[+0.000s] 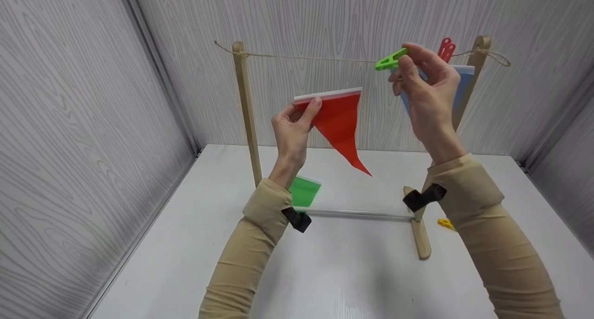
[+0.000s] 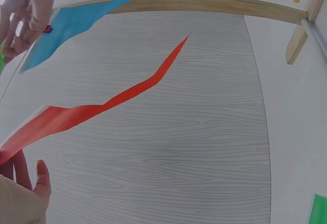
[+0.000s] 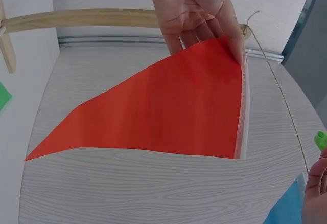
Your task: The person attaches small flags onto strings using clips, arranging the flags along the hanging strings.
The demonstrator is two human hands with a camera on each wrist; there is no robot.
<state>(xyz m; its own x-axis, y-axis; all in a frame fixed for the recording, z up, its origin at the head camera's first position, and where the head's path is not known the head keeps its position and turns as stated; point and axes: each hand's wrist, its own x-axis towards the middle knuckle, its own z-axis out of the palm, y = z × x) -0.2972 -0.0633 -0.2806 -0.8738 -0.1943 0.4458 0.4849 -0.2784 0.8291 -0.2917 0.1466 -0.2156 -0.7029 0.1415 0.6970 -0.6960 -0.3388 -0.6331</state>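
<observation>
My left hand (image 1: 291, 135) pinches a red pennant (image 1: 342, 121) near the left end of its white top edge. The pennant's point hangs down to the right, below the string (image 1: 297, 57). Higher up on the right, my right hand (image 1: 432, 94) pinches a green clothespin (image 1: 392, 60) by its handle end, with the tip right at the string. Behind that hand a blue pennant (image 1: 464, 84) hangs from the string, partly hidden by the fingers. A red clothespin (image 1: 446, 50) stands at its top edge.
Two wooden posts, a left post (image 1: 246, 110) and a right one, carry the string. A pale crossbar (image 1: 357, 214) runs low to a wooden foot (image 1: 421, 242). A green pennant (image 1: 306, 192) lies behind my left wrist, and a yellow clothespin (image 1: 445, 224) lies beside my right sleeve.
</observation>
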